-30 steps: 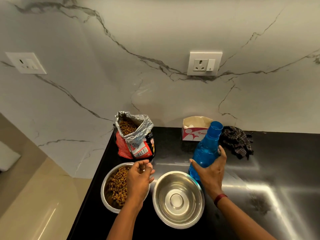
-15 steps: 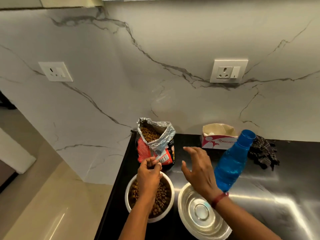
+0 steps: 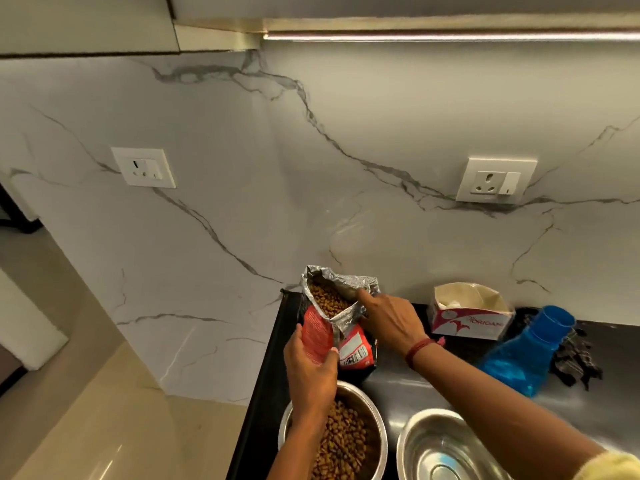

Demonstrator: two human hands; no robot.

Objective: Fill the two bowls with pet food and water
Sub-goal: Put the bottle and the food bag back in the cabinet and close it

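Behind the kibble-filled bowl (image 3: 376, 419), the left hand (image 3: 311, 368) gripped the red front of the pet food bag (image 3: 358, 353) while the right hand (image 3: 391, 320) pinched its foil rim, probably to fold it shut, leaving the empty bowl (image 3: 446, 441) and blue bottle (image 3: 516, 362) waiting rightward.

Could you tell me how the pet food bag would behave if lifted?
Probably floppy: the pet food bag crumples where the left hand and right hand hold its open top. Likely heavy, full of kibble; open, it may spill if tipped.

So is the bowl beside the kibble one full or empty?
Empty, it seems: the steel bowl shows a bare inside, no kibble, no visible waterline.
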